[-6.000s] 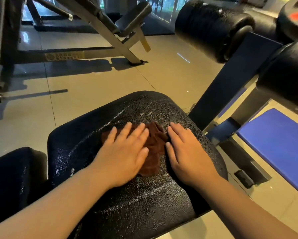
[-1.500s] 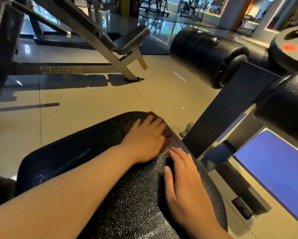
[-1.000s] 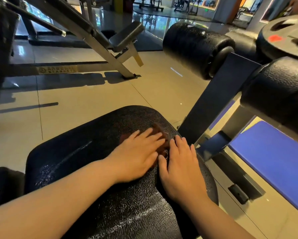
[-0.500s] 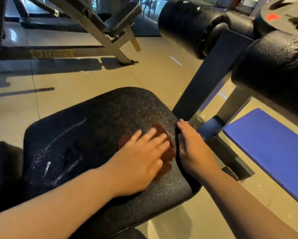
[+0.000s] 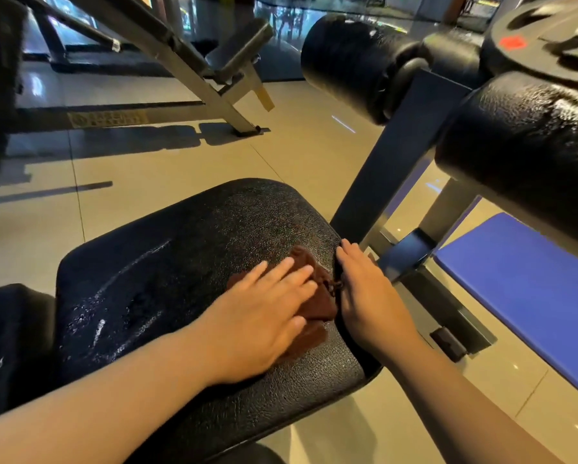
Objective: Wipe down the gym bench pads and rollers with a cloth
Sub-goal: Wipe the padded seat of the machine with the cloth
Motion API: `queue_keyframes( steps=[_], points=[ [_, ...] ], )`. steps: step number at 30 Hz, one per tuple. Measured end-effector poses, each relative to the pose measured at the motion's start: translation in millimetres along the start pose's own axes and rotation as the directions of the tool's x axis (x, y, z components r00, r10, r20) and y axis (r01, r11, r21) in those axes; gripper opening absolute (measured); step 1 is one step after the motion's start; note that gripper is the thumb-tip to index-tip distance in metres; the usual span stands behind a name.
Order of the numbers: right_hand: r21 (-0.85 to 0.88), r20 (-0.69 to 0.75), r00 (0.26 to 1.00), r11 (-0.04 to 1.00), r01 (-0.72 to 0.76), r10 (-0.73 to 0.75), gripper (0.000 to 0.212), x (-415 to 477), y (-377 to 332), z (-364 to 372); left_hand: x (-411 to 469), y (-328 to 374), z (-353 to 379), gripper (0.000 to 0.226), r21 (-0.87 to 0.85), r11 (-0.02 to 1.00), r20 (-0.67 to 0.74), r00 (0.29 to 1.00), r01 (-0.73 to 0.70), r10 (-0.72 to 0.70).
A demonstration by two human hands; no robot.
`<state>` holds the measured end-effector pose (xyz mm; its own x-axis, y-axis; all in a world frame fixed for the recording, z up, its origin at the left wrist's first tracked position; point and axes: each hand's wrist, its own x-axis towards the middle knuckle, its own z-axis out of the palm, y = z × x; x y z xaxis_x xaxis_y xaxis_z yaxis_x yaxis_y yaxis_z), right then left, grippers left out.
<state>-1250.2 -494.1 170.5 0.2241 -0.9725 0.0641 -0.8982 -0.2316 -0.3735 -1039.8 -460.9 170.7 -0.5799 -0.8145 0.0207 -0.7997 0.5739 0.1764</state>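
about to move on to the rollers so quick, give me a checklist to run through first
1. Brown crumpled cloth lies on the black textured bench pad: ok.
2. Cloth gripped for lifting: not ok; the left hand lies on it with straight fingers.
3. Right hand rests on the pad's right edge, beside the cloth: ok.
4. Pad wiped all over: cannot tell; glossy streaks show on its left part.
5. Near black padded roller, up to the right, has nothing in front of it: ok.
6. Far black padded roller already wiped: cannot tell.
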Motion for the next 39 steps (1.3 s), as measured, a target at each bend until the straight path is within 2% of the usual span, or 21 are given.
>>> queue_keyframes(
  steps=[2, 4, 5, 7, 9, 12, 14, 17, 18, 20, 22, 24, 26, 28, 30, 32, 34, 36, 37, 39],
  points=[
    [0.005, -0.017, 1.000, 1.000, -0.002, 0.002, 0.053, -0.1, -0.5, 1.4, 5.2, -19.0, -4.0, 0.062, 0.031, 0.989, -0.020, 0.989, 0.146, -0.145],
    [0.006, -0.021, 1.000, 1.000, -0.001, 0.002, 0.052, 0.0, -0.5, 2.4, 25.1, -22.0, -3.4, 0.061, 0.006, 0.947, -0.015, 0.947, 0.322, -0.322],
    [0.004, -0.022, 1.000, 1.000, 0.005, -0.005, 0.052, 0.3, -0.5, 2.6, 35.1, -14.4, -1.9, 0.061, 0.019, 0.941, -0.034, 0.941, 0.337, -0.336],
    [-0.003, -0.020, 1.000, 1.000, 0.019, -0.020, 0.053, 0.2, 0.1, 1.5, 43.1, 9.8, 1.2, 0.062, 0.049, 0.970, -0.067, 0.970, 0.239, -0.236],
    [0.008, -0.015, 1.000, 1.000, 0.021, -0.021, 0.055, -0.4, 0.4, -0.5, 26.7, 25.9, 3.3, 0.061, 0.041, 0.996, -0.037, 0.996, 0.080, -0.079],
    [0.009, -0.025, 0.999, 1.000, 0.025, -0.025, 0.054, -0.9, -0.2, -1.6, -14.9, 12.8, 1.1, 0.061, -0.014, 0.997, -0.022, 0.997, -0.078, 0.077],
    [-0.015, -0.041, 0.999, 0.999, 0.031, -0.032, 0.053, 0.0, -0.3, 0.0, -19.0, -12.0, -0.7, 0.063, -0.049, 0.999, -0.010, 1.000, -0.020, 0.020],
    [-0.009, -0.044, 0.998, 0.999, 0.038, -0.038, 0.053, -0.3, 0.0, 1.9, 12.0, -21.7, -3.9, 0.061, -0.045, 0.979, -0.014, 0.980, 0.198, -0.199],
    [0.001, -0.048, 0.998, 0.999, 0.040, -0.040, 0.052, -1.0, 0.4, 1.7, 22.8, -13.0, -3.9, 0.061, -0.033, 0.973, -0.033, 0.973, 0.229, -0.230],
    [0.023, -0.052, 0.998, 0.999, 0.049, -0.047, 0.052, -2.8, 1.4, 1.1, 27.1, 9.2, -0.5, 0.063, -0.025, 0.988, -0.059, 0.986, 0.153, -0.154],
    [0.050, -0.045, 0.998, 0.998, 0.044, -0.042, 0.053, -4.6, 1.8, 0.9, 5.2, 20.0, 0.1, 0.059, -0.035, 0.999, -0.032, 0.999, 0.000, -0.002],
    [0.053, -0.054, 0.998, 0.998, 0.044, -0.041, 0.056, -4.2, 1.8, 2.2, -17.2, 8.2, -2.4, 0.058, -0.040, 0.997, 0.013, 0.998, -0.060, 0.061],
    [0.044, -0.073, 0.997, 0.998, 0.037, -0.034, 0.055, -2.6, 1.1, 4.1, -14.0, -14.1, -3.2, 0.063, -0.006, 0.999, -0.017, 0.999, 0.037, -0.037],
    [0.047, -0.076, 0.997, 0.999, 0.026, -0.023, 0.052, -2.7, 1.3, 4.9, 11.1, -26.5, -4.6, 0.063, -0.001, 0.974, -0.001, 0.974, 0.227, -0.227],
    [0.061, -0.081, 0.996, 0.998, 0.032, -0.027, 0.051, -4.0, 1.2, 4.2, 38.5, -14.9, -3.7, 0.061, -0.025, 0.954, -0.015, 0.954, 0.298, -0.298],
    [0.093, -0.092, 0.995, 0.995, 0.046, -0.037, 0.053, -5.1, 1.4, 2.3, 46.5, 6.3, -1.4, 0.059, -0.010, 0.980, -0.058, 0.979, 0.196, -0.197],
    [0.120, -0.081, 0.996, 0.992, 0.042, -0.032, 0.054, -5.4, 2.4, 1.6, 26.6, 16.8, -0.8, 0.057, -0.011, 1.000, -0.047, 0.998, 0.029, -0.029],
    [0.121, -0.077, 0.997, 0.992, 0.038, -0.029, 0.056, -5.8, 3.1, 1.9, -2.3, 10.7, -1.4, 0.056, -0.021, 0.997, -0.017, 0.997, -0.080, 0.080],
    [0.113, -0.078, 0.997, 0.993, 0.037, -0.028, 0.055, -5.6, 2.6, 2.1, -10.8, 1.7, -1.1, 0.058, -0.018, 0.997, -0.010, 0.997, -0.080, 0.080],
    [0.092, -0.084, 0.996, 0.995, 0.032, -0.024, 0.053, -4.3, 2.0, 3.2, -8.7, -17.1, -3.3, 0.065, 0.002, 1.000, -0.015, 1.000, 0.027, -0.027]
  ],
)
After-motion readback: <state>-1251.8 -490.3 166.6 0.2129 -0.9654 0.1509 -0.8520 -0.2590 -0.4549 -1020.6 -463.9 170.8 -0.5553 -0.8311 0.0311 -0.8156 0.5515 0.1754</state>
